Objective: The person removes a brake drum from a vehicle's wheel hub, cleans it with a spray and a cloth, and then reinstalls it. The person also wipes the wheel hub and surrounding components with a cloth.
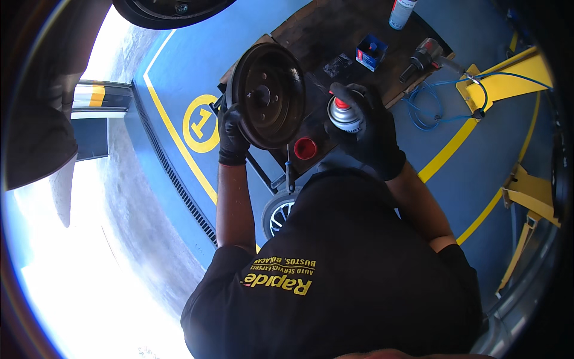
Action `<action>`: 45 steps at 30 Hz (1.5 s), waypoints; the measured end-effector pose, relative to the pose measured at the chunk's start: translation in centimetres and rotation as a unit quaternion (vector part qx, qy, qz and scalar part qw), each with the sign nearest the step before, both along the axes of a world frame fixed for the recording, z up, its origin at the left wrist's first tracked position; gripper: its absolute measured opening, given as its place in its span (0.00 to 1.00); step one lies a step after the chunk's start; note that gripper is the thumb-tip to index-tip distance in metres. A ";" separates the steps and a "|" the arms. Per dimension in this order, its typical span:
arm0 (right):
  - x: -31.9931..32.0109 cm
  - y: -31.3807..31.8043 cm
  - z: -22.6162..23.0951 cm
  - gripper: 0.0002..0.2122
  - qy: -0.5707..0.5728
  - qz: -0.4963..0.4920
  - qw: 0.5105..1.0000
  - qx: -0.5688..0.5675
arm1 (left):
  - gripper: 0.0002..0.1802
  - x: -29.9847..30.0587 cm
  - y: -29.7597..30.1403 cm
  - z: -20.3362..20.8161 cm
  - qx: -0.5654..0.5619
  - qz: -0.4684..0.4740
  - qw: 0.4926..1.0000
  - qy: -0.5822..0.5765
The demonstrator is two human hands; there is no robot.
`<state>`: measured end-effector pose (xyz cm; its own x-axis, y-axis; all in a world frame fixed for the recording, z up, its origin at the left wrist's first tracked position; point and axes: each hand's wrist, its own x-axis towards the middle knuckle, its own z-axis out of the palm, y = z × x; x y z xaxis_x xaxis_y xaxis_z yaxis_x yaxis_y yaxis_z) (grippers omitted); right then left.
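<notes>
Black-gloved, the person's left hand (pixel 232 128) curls its fingers round the lower-left rim of one dark metal drum (pixel 272 118), tilted up at the left end of one bench (pixel 311 29). Next come one screwdriver (pixel 290 176) and one red cap (pixel 305 148), then one spray can (pixel 346 124), clasped by the right hand (pixel 375 130) with a finger at its red nozzle (pixel 341 103). Farther right are one blue box (pixel 370 55), a second spray can (pixel 401 15) and one power wrench (pixel 422 56).

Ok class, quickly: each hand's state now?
Left hand: gripping the round dark metal drum.
Right hand: closed around the silver, red-topped spray can.
</notes>
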<state>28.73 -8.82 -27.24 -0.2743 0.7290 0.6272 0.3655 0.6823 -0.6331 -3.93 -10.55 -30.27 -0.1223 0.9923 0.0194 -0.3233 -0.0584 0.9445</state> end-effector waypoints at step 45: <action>-0.2 7.0 -4.6 0.35 -0.110 0.033 0.987 0.116 | 0.28 1.5 -1.1 2.5 -0.037 0.134 0.971 0.193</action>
